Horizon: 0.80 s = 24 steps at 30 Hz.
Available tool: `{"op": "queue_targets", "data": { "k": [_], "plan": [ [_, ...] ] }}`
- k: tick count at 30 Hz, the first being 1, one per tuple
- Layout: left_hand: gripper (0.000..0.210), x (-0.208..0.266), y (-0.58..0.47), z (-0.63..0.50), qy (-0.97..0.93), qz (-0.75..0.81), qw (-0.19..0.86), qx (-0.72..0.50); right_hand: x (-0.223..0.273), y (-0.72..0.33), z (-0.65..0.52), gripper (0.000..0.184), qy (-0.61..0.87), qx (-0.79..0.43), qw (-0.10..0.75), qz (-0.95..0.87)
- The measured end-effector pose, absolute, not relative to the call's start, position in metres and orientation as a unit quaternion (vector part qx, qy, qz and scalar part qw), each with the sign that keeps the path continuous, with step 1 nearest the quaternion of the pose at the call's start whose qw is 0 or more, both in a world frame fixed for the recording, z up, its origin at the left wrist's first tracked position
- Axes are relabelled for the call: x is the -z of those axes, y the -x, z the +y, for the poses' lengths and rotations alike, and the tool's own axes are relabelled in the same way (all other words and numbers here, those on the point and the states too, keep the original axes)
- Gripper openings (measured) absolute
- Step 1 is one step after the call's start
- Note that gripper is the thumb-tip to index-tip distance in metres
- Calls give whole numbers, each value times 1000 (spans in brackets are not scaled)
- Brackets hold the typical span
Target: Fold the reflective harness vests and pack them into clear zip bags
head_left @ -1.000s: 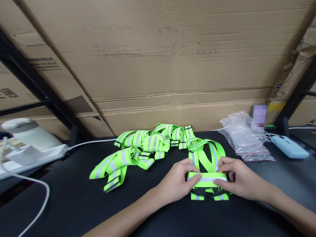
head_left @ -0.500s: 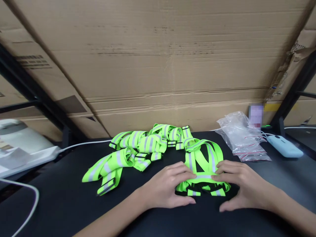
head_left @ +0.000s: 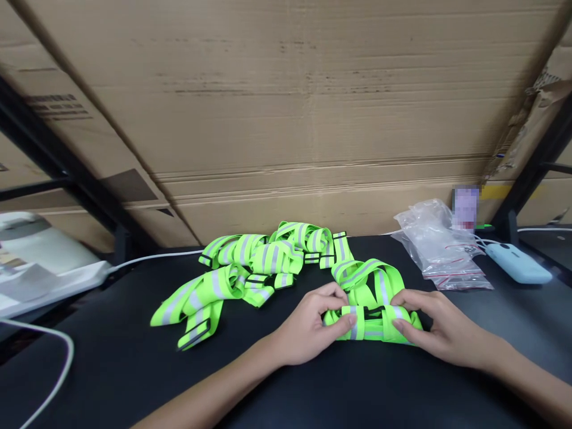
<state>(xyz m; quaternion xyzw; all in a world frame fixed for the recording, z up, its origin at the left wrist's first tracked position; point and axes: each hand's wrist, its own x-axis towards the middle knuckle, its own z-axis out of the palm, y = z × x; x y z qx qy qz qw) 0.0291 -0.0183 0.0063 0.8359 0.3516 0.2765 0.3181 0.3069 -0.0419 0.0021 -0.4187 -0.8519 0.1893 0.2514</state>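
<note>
A neon-green reflective vest (head_left: pixel 374 329) made of straps with silver stripes lies at the front, its near part folded into a compact bundle. My left hand (head_left: pixel 315 325) pinches the bundle's left end, thumb on the near side and fingers behind. At the right end, my right hand (head_left: pixel 440 325) grips the bundle the same way. A black buckle shows between the hands. Beyond them, a loop of the vest's straps stands up off the black tabletop (head_left: pixel 290 393). Several more bundled green reflective straps (head_left: pixel 277 256) lie behind and to the left, one of them (head_left: pixel 192 304) nearer me.
Clear zip bags (head_left: pixel 440 250) lie at the back right, beside a light-blue power bank (head_left: pixel 518 262) with a white cable. A white device (head_left: pixel 40 244) and a cable (head_left: pixel 67 357) occupy the left. Cardboard (head_left: pixel 286 119) walls the back; black metal posts (head_left: pixel 527 161) stand at the sides.
The vest's near end has been rolled over away from me, bringing the buckle and strap ends up on top. Both thumbs have closed onto the bundle from the near side.
</note>
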Motion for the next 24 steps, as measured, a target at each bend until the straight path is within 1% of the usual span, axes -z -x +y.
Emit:
{"op": "queue_targets", "data": {
  "k": [5,10,14,16,18,19,20,22,24],
  "plan": [
    [42,-7,-31,-17,-819,381,356,-242,-1,-304,-39,26,437,-199,238,-844],
    [44,-8,-33,-18,-802,391,384,-239,-7,-301,-38,26,409,-233,238,-850],
    [47,-3,-33,-17,-821,386,352,-232,-8,-301,-37,27,393,-238,224,-860],
    [42,0,-32,-16,-820,404,327,-239,-5,-303,-36,21,391,-237,230,-859],
    [24,3,-33,-16,-803,434,314,-260,-1,-304,-35,14,387,-241,252,-854],
    [20,4,-33,-16,-796,442,311,-272,0,-305,-34,14,380,-244,261,-853],
    [20,5,-33,-16,-795,440,308,-282,1,-305,-34,14,370,-247,266,-855],
    [15,6,-33,-17,-806,409,308,-297,1,-305,-34,18,353,-250,259,-863],
    [19,5,-31,-19,-830,358,303,-300,-1,-305,-37,24,353,-244,243,-870]
  ]
}}
